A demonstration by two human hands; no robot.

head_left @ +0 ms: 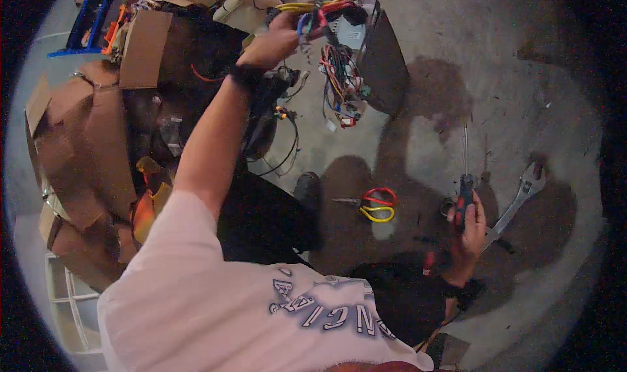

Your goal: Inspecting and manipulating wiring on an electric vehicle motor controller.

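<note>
At the top middle, my left hand (277, 40) is closed around a bundle of coloured wires (317, 10), with yellow, red and blue strands. Beside it stands a dark metal box (384, 65), and a tangle of wires with connectors (341, 85) hangs or lies against its near side; I cannot tell which. Lower right, my right hand (469, 238) has its fingers wrapped around the dark and red handle of a screwdriver (466, 192), whose shaft points away from me. Close to that hand is an adjustable wrench (519, 199).
Scissors (377, 205) with red and yellow handles lie on the concrete floor (496, 52) between my hands. Crumpled cardboard boxes (85, 150) pile up on the left, with blue and orange frames (98, 19) behind. A black cable (295, 140) curls near my shoe (307, 189).
</note>
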